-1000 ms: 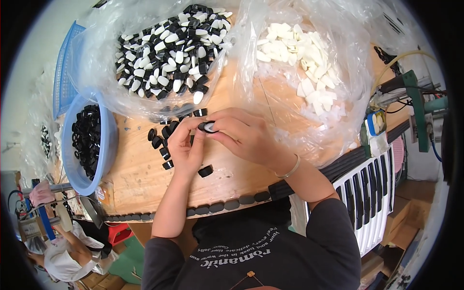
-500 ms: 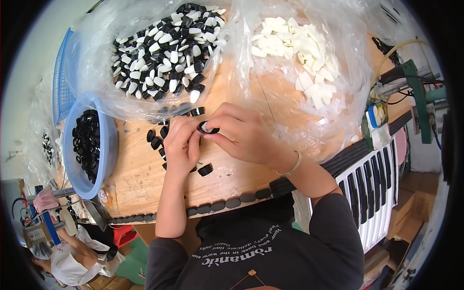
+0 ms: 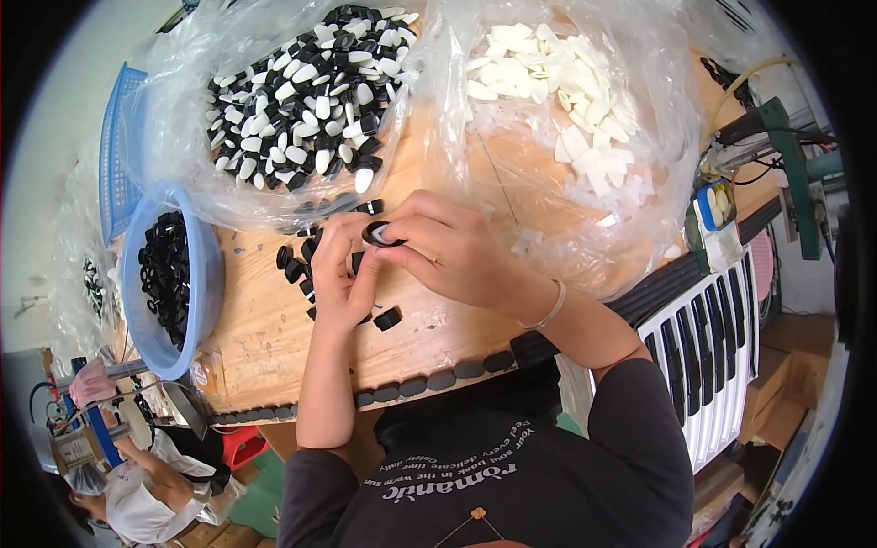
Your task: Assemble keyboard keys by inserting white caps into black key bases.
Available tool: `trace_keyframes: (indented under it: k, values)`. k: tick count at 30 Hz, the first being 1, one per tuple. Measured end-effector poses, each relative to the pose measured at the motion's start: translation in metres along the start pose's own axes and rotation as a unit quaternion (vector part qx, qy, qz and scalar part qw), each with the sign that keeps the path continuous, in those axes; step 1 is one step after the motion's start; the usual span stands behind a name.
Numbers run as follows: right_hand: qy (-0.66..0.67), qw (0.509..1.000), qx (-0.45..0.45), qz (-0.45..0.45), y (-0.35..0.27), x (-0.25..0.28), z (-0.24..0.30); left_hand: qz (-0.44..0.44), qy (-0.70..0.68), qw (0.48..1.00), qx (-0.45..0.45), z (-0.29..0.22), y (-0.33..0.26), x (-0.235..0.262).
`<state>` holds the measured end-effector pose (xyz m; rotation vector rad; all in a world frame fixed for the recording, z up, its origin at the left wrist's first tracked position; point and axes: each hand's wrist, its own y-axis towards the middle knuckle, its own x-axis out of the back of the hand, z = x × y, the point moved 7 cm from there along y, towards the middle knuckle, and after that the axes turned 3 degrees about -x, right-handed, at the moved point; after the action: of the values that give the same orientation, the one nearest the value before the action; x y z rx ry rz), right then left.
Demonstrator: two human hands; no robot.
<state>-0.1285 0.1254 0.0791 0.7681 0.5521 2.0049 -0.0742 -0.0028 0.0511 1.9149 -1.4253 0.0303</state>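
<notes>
Between the fingertips of both hands is a small black oval cap [image 3: 395,241] with a pale piece in its opening. My right hand [image 3: 461,253] pinches its right side, thumb and forefinger pressed together. My left hand [image 3: 340,279] holds the left side, with the thumb raised against it and the other fingers curled. The inner fingers are partly hidden. Several loose black caps [image 3: 292,268] lie on the wooden table beside my left hand, and one black cap [image 3: 388,318] sits just below the hands.
A blue basin [image 3: 212,292] of black parts stands left, before a blue basket [image 3: 114,151]. Clear plastic at the back holds black-and-white pieces [image 3: 301,100] and cream flat pieces [image 3: 589,91]. A green-framed machine [image 3: 793,183] stands right; a person [image 3: 151,489] works lower left.
The black cap has tilted and shifted slightly left between my fingers. My left fingers have opened a little around it, and both hands stay in nearly the same place.
</notes>
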Motion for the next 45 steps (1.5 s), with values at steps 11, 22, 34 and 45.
trace_keyframes:
  k: [11,22,34,45]
  values:
    - [0.01,0.999,-0.033,0.005,0.0,0.0,-0.003,-0.001,0.095,0.991,-0.092,-0.012,-0.001,0.002]
    - [0.002,0.998,-0.038,0.05,0.0,-0.002,-0.007,-0.099,0.173,0.968,-0.152,-0.022,-0.006,0.006]
    - [-0.239,0.83,-0.442,0.243,-0.016,0.071,-0.098,-0.17,0.123,0.977,-0.04,-0.003,-0.007,0.024]
    - [-0.218,0.877,-0.327,0.276,-0.019,0.045,-0.113,-0.182,0.042,0.98,-0.073,-0.003,-0.012,0.025]
